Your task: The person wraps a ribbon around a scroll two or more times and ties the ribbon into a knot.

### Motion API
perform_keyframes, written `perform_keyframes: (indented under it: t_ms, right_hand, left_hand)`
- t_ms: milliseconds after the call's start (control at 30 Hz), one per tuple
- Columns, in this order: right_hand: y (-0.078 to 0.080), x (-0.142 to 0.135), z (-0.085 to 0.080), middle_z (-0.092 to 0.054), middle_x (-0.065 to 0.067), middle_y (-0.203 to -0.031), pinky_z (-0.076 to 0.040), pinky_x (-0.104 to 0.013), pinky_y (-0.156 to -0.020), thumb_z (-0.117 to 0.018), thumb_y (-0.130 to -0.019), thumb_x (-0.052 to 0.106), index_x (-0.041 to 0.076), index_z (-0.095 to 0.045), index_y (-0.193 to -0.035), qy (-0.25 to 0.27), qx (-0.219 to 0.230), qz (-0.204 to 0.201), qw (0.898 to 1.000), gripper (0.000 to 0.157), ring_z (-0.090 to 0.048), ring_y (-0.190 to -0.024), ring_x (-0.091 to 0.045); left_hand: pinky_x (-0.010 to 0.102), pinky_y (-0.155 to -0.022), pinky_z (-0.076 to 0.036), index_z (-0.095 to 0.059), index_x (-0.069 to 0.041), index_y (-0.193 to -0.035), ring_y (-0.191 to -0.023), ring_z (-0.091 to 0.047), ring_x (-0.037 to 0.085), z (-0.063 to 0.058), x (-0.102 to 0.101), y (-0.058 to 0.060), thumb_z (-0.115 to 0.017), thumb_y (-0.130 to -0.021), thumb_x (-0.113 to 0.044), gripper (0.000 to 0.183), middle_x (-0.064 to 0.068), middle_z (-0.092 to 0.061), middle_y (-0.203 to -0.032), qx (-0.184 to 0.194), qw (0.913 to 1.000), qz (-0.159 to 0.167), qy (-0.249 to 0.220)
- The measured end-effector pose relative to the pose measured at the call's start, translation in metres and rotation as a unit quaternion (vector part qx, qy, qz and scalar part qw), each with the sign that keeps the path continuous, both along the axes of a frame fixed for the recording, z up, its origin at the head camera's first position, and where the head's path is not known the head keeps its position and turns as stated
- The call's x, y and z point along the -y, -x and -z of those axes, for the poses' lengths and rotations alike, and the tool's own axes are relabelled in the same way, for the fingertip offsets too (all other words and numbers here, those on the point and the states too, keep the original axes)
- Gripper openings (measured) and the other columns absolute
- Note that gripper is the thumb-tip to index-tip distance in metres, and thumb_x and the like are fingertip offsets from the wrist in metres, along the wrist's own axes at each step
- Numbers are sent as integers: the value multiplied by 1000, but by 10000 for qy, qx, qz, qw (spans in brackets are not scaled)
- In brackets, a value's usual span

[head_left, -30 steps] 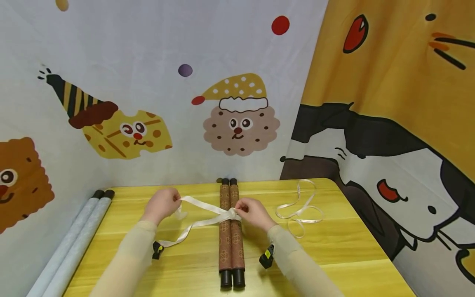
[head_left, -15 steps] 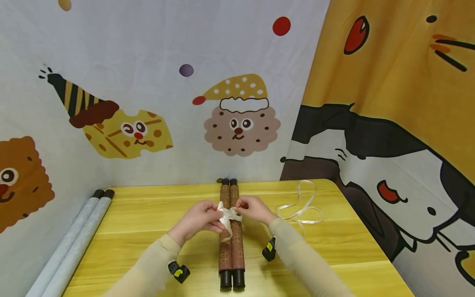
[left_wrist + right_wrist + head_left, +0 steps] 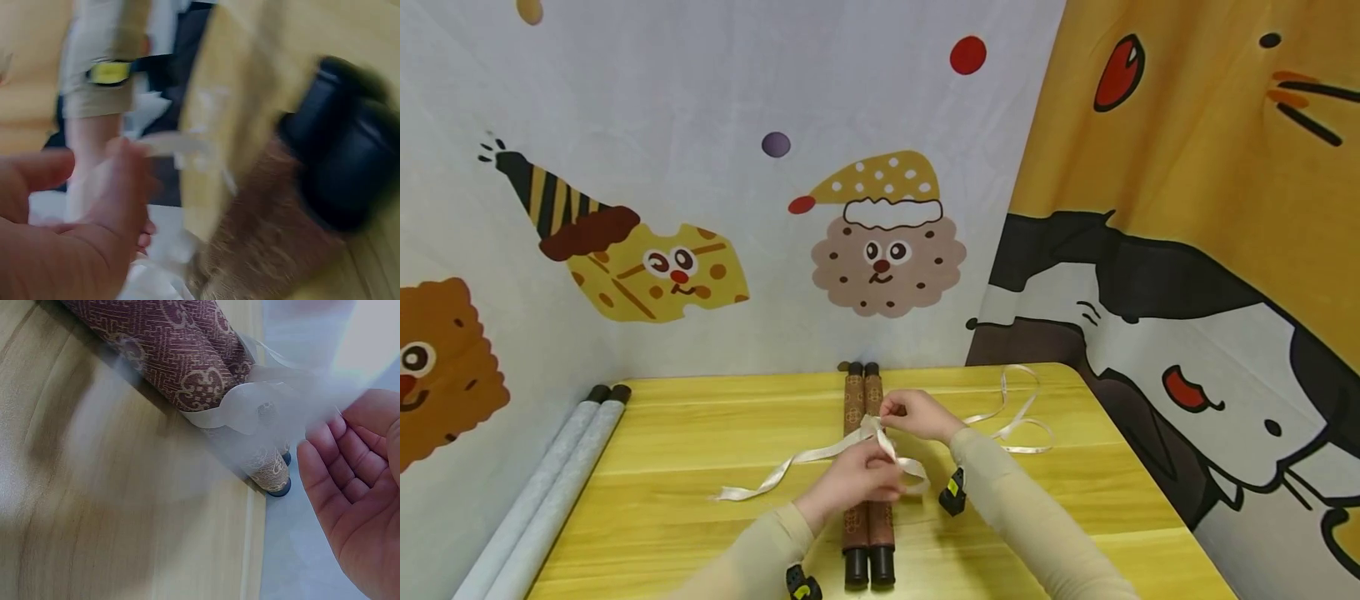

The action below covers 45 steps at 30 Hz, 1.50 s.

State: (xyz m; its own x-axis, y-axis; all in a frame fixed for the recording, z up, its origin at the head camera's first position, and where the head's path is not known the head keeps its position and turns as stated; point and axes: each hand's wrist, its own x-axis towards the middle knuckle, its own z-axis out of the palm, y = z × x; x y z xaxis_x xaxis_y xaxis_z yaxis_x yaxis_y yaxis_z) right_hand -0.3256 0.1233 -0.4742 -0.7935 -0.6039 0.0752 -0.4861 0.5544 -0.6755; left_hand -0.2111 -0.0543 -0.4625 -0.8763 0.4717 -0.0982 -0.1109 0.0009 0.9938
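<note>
My left hand (image 3: 859, 477) pinches the white ribbon (image 3: 805, 456) in front of the knot; the left wrist view is blurred, so exact finger contact is uncertain. My right hand (image 3: 923, 415) pinches the ribbon between thumb and fingertip, just beside the knot. The ribbon encircles two brown patterned rolls (image 3: 853, 400), which lie side by side on the wood-grain table (image 3: 700, 433), black end caps (image 3: 856, 568) toward me. One ribbon tail extends left across the table. A second, thin ribbon (image 3: 1019, 412) lies to the right, behind my right hand.
</note>
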Motion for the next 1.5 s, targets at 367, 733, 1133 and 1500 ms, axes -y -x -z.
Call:
perform_keyframes:
  t_ms: [367,733,1133,1500]
  right_hand:
    - [-2,3,2,-62,5,-82,-46,-28,-65,-66,-96,12,13,-64,-90,183,121,-20,9998,7,-53,-70,-10]
    - [-6,12,4,-62,8,-82,-46,-27,-65,-69,-94,12,14,-67,-89,292,-252,56,9992,6,-53,-70,-7]
    - [-12,26,5,-63,9,-83,-49,-28,-69,-68,-95,13,16,-68,-89,314,-461,229,9982,7,-57,-72,-6]
    - [-13,35,9,-63,8,-83,-50,-26,-70,-70,-94,11,12,-68,-90,447,-397,346,9976,4,-59,-75,-7]
  left_hand:
    - [37,-64,-59,-60,17,-112,-72,-70,30,9,20,12,-58,-95,-2,25,18,-69,-84,-551,9909,-174,1214]
    - [40,-71,-58,-66,9,-107,-79,-69,28,13,44,49,-67,-92,-3,19,15,-70,-90,-1233,9666,-1401,1757]
    - [40,-72,-57,-73,-1,-103,-79,-68,24,15,40,61,-72,-92,-13,17,7,-70,-92,-1371,9598,-1567,1880]
    - [33,-67,-58,-72,1,-90,-70,-68,20,23,40,65,-70,-92,-7,8,7,-69,-80,-982,9655,-1873,1520]
